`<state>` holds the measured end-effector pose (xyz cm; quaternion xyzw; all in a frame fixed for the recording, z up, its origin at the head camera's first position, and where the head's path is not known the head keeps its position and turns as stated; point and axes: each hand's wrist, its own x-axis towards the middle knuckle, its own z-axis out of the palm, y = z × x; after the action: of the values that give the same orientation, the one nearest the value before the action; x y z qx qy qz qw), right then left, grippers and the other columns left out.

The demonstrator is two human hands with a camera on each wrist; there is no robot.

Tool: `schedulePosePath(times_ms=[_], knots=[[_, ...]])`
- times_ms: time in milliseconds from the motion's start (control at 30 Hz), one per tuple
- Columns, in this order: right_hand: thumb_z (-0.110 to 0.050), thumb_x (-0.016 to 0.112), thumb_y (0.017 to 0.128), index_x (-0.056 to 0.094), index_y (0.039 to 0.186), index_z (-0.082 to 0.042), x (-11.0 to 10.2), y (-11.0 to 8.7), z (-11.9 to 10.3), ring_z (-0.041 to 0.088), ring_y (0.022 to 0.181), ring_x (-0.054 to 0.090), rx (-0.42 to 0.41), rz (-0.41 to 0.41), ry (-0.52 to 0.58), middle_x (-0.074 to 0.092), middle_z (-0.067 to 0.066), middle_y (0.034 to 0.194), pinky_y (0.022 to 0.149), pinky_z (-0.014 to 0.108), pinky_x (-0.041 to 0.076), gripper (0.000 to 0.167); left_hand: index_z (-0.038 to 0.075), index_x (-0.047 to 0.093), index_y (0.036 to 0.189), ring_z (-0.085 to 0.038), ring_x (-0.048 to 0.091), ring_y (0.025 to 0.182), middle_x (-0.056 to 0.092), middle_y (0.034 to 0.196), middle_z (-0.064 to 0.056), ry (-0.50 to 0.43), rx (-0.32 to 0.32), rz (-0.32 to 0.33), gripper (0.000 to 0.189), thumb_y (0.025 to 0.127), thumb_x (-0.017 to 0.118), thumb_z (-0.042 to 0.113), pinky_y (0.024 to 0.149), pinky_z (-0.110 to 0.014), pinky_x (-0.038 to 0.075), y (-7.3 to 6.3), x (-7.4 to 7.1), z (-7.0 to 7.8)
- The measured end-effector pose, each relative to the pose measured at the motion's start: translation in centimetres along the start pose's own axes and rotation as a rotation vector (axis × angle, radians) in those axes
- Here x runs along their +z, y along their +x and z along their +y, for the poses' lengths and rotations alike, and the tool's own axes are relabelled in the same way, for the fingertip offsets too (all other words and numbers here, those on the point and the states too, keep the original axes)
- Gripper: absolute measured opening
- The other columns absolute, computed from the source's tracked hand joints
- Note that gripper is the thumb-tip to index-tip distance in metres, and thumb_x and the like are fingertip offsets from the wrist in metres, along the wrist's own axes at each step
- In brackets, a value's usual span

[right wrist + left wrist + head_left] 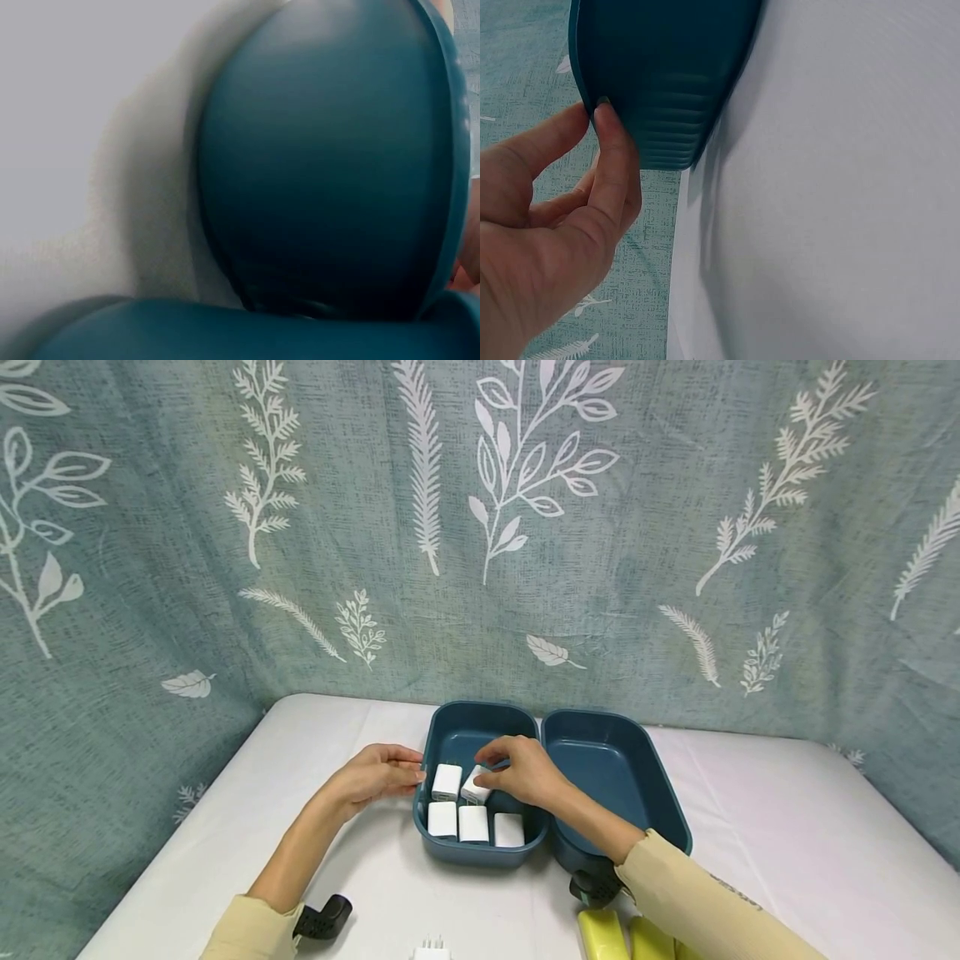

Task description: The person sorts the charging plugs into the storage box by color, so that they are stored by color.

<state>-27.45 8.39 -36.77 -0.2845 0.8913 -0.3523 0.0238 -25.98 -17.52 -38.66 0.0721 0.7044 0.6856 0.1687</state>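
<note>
My left hand [378,777] pinches the left rim of a dark blue rectangular bin [476,856]; in the left wrist view the thumb and a finger [611,161] meet at that rim. Inside the bin, my right hand [525,768] pinches a tilted white USB wall charger [475,791]. Another charger [447,781] lies just left of it. Several more, such as this charger [473,824], form a row at the bin's near end. In the right wrist view the bin's outer wall [330,165] hides most of the right hand.
A second blue bin [600,768] stands against the first on the right, partly under my right forearm. One white charger [432,953], prongs up, lies at the near edge of view. Yellow objects [603,935] sit near my right sleeve. A patterned curtain [450,610] hangs behind the white-covered table [360,877].
</note>
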Motion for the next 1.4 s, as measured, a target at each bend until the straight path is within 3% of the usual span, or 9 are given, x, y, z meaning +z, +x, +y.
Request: schedulePosePath(times_ms=[533, 967, 1400], knots=[[-0.014, 0.076, 0.088, 0.071, 0.116, -0.001, -1.1, -1.2, -0.7, 0.030, 0.109, 0.063, 0.035, 0.042, 0.083, 0.066, 0.012, 0.117, 0.087, 0.035, 0.055, 0.031, -0.018, 0.049, 0.126, -0.017, 0.067, 0.090, 0.065, 0.111, -0.023, -0.005, -0.013, 0.019, 0.040, 0.092, 0.063, -0.004, 0.084, -0.030, 0.056, 0.0, 0.0, -0.2], [-0.022, 0.075, 0.090, 0.068, 0.120, -0.003, -1.2, -3.4, -0.9, 0.031, 0.106, 0.063, -0.058, 0.018, 0.149, 0.066, 0.014, 0.118, 0.085, 0.028, 0.055, 0.036, -0.019, 0.049, 0.126, -0.018, 0.067, 0.092, 0.066, 0.110, -0.022, 0.005, -0.002, 0.012, 0.040, 0.092, 0.063, -0.003, 0.083, -0.029, 0.057, -0.1, 0.2, -0.2], [-0.019, 0.077, 0.088, 0.069, 0.118, -0.016, -0.2, -6.1, -4.9, 0.019, 0.100, 0.064, -0.195, -0.025, 0.264, 0.067, -0.004, 0.113, 0.085, 0.031, 0.056, 0.031, -0.019, 0.049, 0.127, -0.018, 0.067, 0.094, 0.067, 0.111, -0.021, 0.019, 0.013, -0.007, 0.040, 0.093, 0.063, -0.002, 0.085, -0.032, 0.056, -0.2, 0.2, -0.1]])
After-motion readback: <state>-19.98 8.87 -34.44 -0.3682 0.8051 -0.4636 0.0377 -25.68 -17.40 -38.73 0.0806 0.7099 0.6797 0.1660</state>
